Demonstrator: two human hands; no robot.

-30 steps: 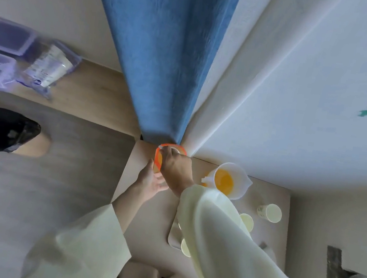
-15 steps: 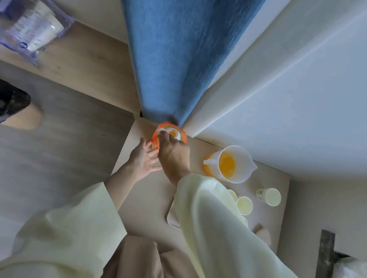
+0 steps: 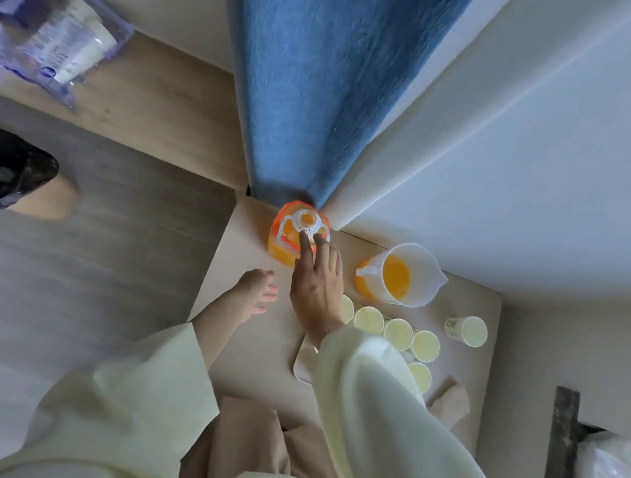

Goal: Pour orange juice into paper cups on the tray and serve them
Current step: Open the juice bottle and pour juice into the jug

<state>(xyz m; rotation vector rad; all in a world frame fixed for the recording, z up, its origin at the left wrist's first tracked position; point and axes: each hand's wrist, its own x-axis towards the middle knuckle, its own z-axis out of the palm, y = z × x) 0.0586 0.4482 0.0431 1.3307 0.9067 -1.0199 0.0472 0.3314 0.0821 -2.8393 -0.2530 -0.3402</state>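
Right hand (image 3: 317, 283), fingers straight, touches the bottle (image 3: 284, 239) just ahead. Left hand (image 3: 256, 291) is loose and empty beside it. Jug (image 3: 401, 277) stands to the right, cups (image 3: 369, 319) beside the wrist, and the table (image 3: 261, 356) edge is left.

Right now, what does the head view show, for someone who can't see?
A right hand reaches straight-fingered to an uncapped orange juice bottle on a table. Nearby stand a jug of juice and empty paper cups on a tray.

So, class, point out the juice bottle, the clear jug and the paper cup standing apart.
juice bottle (image 3: 281, 243), head view, orange shoulder.
clear jug (image 3: 425, 279), head view, inner wall.
lone paper cup (image 3: 454, 328), head view, printed side.
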